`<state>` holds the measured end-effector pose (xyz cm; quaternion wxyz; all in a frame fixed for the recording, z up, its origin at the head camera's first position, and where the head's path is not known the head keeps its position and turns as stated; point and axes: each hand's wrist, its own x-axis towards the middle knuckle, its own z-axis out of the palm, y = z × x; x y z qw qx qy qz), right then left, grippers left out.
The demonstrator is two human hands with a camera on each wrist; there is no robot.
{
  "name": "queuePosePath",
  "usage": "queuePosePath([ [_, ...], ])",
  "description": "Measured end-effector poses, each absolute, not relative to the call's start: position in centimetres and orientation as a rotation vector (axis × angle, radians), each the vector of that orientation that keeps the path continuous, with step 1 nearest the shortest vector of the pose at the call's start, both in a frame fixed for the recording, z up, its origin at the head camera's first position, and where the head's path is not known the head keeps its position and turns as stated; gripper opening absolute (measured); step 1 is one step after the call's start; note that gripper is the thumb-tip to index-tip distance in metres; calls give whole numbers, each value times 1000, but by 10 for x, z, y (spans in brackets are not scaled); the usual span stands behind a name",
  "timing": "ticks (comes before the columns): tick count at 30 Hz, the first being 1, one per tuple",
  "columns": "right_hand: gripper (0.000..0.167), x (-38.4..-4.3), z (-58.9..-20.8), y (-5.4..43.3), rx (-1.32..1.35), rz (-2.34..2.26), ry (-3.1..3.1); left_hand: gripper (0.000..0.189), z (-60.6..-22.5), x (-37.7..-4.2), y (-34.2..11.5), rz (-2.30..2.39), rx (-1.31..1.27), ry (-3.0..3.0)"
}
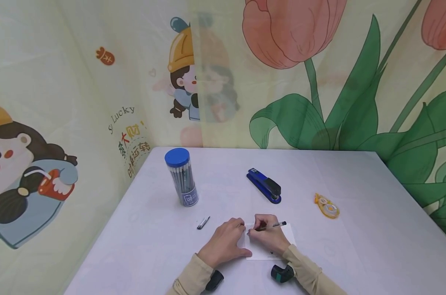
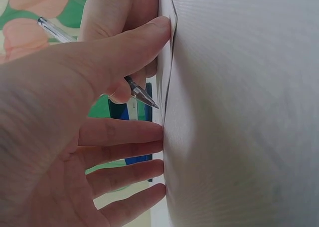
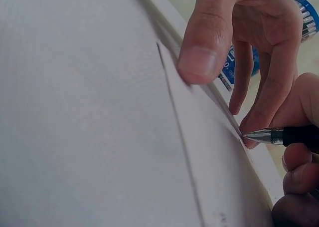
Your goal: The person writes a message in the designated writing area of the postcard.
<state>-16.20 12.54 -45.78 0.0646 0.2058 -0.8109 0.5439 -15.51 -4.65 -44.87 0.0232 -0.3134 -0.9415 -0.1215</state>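
Note:
A small white sheet of paper [image 1: 258,253] lies on the table between the hands. The right hand [image 1: 271,234] pinches a clear-barrelled pen [image 1: 280,224] with a dark grip, its metal tip [image 3: 256,135] right at the sheet near its left edge. Across that left edge rests the left hand [image 1: 226,241]; in the left wrist view its thumb [image 2: 144,40] presses the paper and its other fingers are straight, spread, with fingertips at the surface. Small dark marks [image 3: 223,218] show on the sheet near its lower edge.
A blue-lidded tub of pens [image 1: 182,180] stands at the back left, with a small pen cap [image 1: 203,223] nearer the left hand. Beyond the paper lies a blue stapler [image 1: 264,186]; to the right is a yellow correction tape [image 1: 327,206]. A patterned curtain [image 1: 223,82] hangs behind the table.

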Motion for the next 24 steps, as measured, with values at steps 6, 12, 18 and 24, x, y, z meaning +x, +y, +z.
queuePosePath([
  [6,25,-162,-456,125,605,1635,-2474,63,-448,-155,-46,-379,-969,-2907],
  [12,25,-161,-456,125,614,1612,-2483,62,-449,-155,-47,-381,-970,-2906],
  [18,25,-161,-457,125,604,1634,-2466,63,-450,-154,-47,-374,-970,-2911],
  [24,26,-161,-458,125,604,1650,-2458,63,-450,-154,-47,-367,-973,-2900],
])
